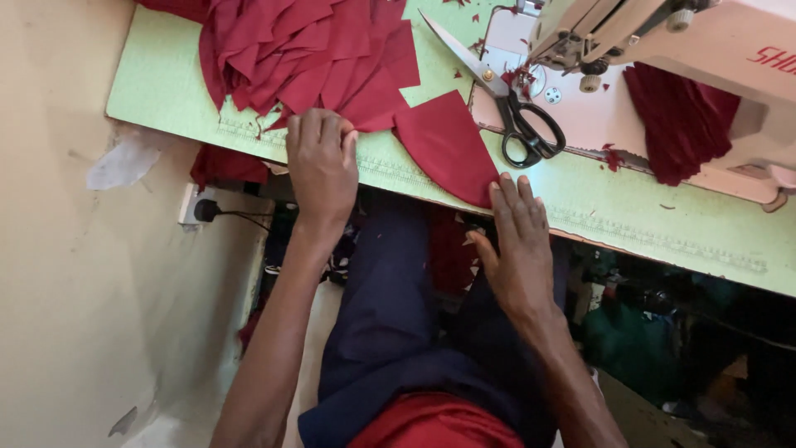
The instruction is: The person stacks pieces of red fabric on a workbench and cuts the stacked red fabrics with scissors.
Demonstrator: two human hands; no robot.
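At frame centre, a red piece (444, 145) is pinned by flat, joined right hand (518, 241) fingers; pile (307, 54) cloth is pinched by the left hand (322, 162). The piece could be dragged off the table (663, 224) edge.

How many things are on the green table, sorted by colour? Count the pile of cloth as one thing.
Dark red: 3 – pile of cut red cloth pieces, single curved red cloth piece, bunched red cloth under the machine arm
Black-handled: 1 – steel scissors
White: 1 – sewing machine
Total: 5
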